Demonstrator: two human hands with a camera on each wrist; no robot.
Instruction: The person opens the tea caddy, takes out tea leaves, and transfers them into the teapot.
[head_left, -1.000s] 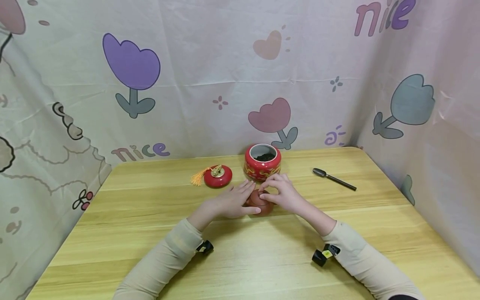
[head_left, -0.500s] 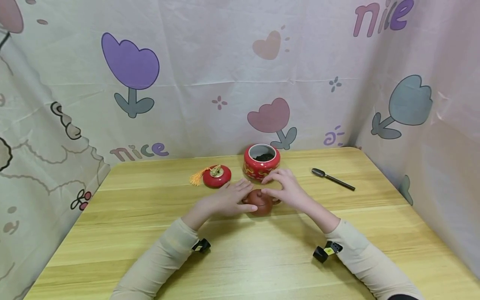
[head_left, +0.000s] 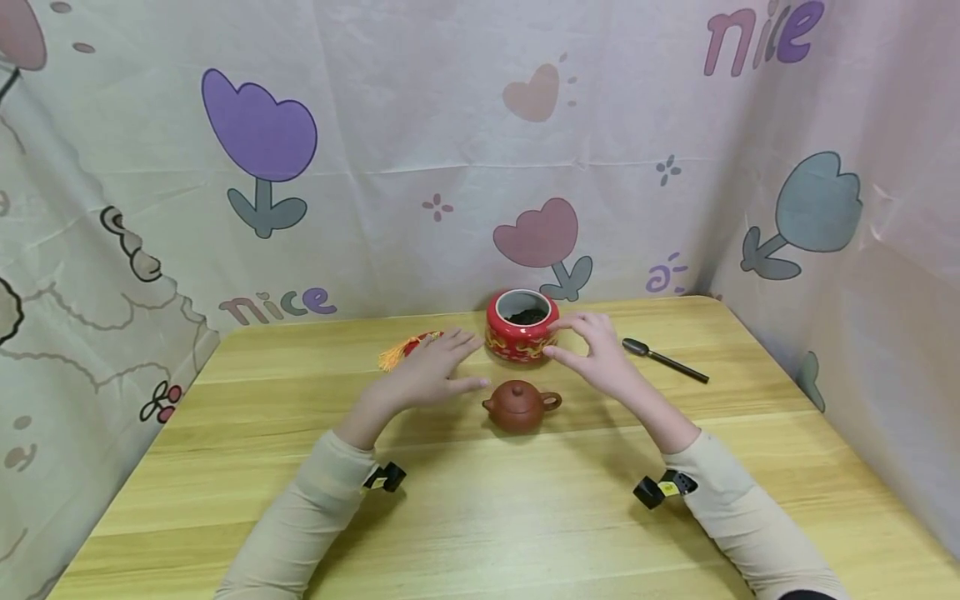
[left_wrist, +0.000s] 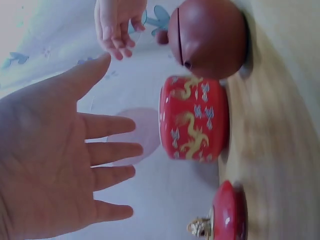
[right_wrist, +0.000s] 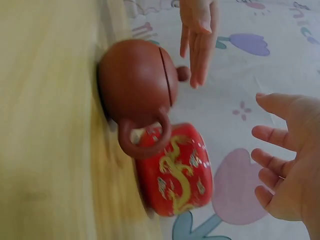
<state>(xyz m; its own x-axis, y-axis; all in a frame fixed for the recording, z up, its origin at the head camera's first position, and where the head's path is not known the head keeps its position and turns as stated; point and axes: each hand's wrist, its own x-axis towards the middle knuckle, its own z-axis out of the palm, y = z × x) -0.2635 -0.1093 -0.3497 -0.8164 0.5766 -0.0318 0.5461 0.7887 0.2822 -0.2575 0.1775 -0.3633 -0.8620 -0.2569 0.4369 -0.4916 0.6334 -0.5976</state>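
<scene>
A brown clay teapot (head_left: 517, 408) with its lid on stands on the table, spout to the left and handle to the right. Behind it is a red jar (head_left: 522, 340) with a yellow dragon pattern, uncovered, dark tea leaves inside. My left hand (head_left: 423, 371) is raised with fingers spread, left of the teapot, and partly hides the jar's red lid (left_wrist: 230, 212). My right hand (head_left: 603, 358) hovers to the right of the jar, thumb and fingers apart, and its fingertips overlap the jar's side in the head view. Both palms hold nothing in the wrist views.
To the right of the jar lies a dark long-handled scoop (head_left: 666, 360). An orange tassel (head_left: 393, 357) trails from the red lid. A patterned cloth (head_left: 405, 242) hangs behind the wooden table (head_left: 517, 517) and along its sides.
The right hand has let go of the teapot lid's knob and moved up and right. The left hand has drawn off the teapot to the left. The teapot now stands untouched.
</scene>
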